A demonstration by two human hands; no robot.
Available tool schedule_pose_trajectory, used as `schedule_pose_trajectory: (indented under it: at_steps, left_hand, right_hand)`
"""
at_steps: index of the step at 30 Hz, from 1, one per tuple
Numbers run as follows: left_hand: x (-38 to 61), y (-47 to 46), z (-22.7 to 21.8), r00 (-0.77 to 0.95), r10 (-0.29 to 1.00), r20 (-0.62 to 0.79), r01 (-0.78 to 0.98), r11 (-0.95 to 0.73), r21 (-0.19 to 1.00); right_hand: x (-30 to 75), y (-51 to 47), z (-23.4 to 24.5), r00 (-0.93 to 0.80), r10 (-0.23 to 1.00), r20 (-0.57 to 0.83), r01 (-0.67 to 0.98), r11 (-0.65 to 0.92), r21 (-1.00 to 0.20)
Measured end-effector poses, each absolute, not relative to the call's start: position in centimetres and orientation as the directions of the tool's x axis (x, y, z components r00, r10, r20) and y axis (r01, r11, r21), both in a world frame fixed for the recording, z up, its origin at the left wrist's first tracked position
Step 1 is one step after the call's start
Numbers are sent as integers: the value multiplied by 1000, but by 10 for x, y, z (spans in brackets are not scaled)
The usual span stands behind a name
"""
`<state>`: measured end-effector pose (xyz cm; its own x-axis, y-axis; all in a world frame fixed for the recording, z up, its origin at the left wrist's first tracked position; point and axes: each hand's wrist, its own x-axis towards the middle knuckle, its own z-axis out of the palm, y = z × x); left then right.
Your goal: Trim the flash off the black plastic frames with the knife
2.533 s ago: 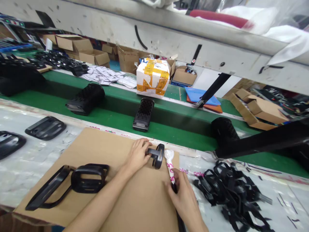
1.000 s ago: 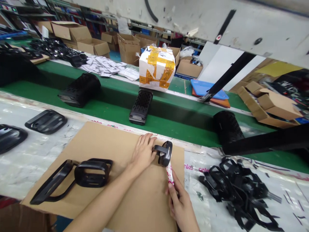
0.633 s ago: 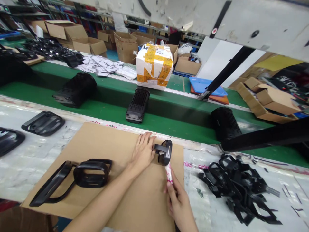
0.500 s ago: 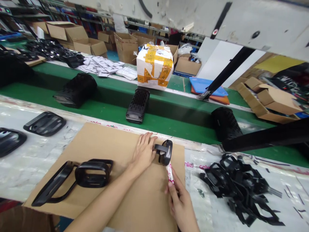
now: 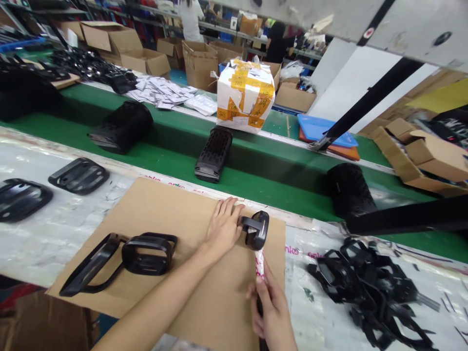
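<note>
My left hand point(image 5: 224, 229) rests at the far edge of a cardboard sheet point(image 5: 204, 297), its thumb and index finger closed on the left end of a small black plastic frame point(image 5: 260, 229). The other fingers stretch forward over the cardboard. Wrapped in my right hand point(image 5: 272, 312) is a slim tool point(image 5: 259, 263) covered in white-and-pink tape. Its upper end meets the underside of the frame; the tip is hidden. A black lower end shows below my fingers. Left of my forearm, two joined-looking black plastic frames point(image 5: 146, 253) lie on the cardboard.
To the right is a tangled heap of black plastic frames point(image 5: 373, 287). Flat black panels point(image 5: 78, 175) lie at left. Beyond, a green conveyor belt point(image 5: 171, 156) carries black housings point(image 5: 215, 155). A taped white box point(image 5: 245, 95) stands behind it. A dark metal post point(image 5: 369, 102) slants at right.
The camera view has shifted, so the bench sits slightly further right. Both hands keep nearly the same place on the frame and tool. More of the tool's black lower end shows.
</note>
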<state>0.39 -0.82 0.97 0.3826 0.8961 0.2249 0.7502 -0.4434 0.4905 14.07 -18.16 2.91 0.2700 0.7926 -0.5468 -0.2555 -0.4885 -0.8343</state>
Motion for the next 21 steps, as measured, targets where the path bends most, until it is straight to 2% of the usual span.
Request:
schedule_pose_trajectory:
  at_steps: [2, 6, 8, 11, 13, 15, 18, 19, 21]
  left_hand:
    - [4, -8, 10, 380, 898, 223, 747, -440, 499]
    - [5, -8, 11, 374, 901, 221, 749, -433, 502]
    - [4, -8, 12, 375, 901, 221, 750, -434, 499]
    - [4, -8, 13, 373, 901, 223, 749, -434, 500]
    - [3, -8, 12, 373, 901, 222, 750, -434, 500]
    - [3, -8, 12, 376, 899, 225, 748, -438, 498]
    - [4, -8, 11, 372, 897, 238, 748, -441, 495]
    - [4, -8, 10, 370, 898, 239, 750, -440, 494]
    - [4, -8, 10, 366, 900, 237, 750, -436, 497]
  right_hand:
    - [144, -182, 39, 341, 780, -525, -279, -449, -849]
    - [139, -185, 51, 552, 753, -358, -266, -248, -932]
    - [134, -185, 47, 520, 758, -393, -296, -272, -916]
    - [135, -182, 42, 278, 745, -607, -343, -513, -787]
    - [140, -181, 45, 214, 721, -659, -364, -567, -739]
    - [143, -183, 52, 293, 752, -590, -405, -462, -789]
    - [137, -186, 56, 468, 786, -403, -401, -218, -890]
    - [133, -187, 54, 480, 784, -393, -382, -217, -898]
    - [129, -187, 45, 392, 779, -490, -337, -374, -864]
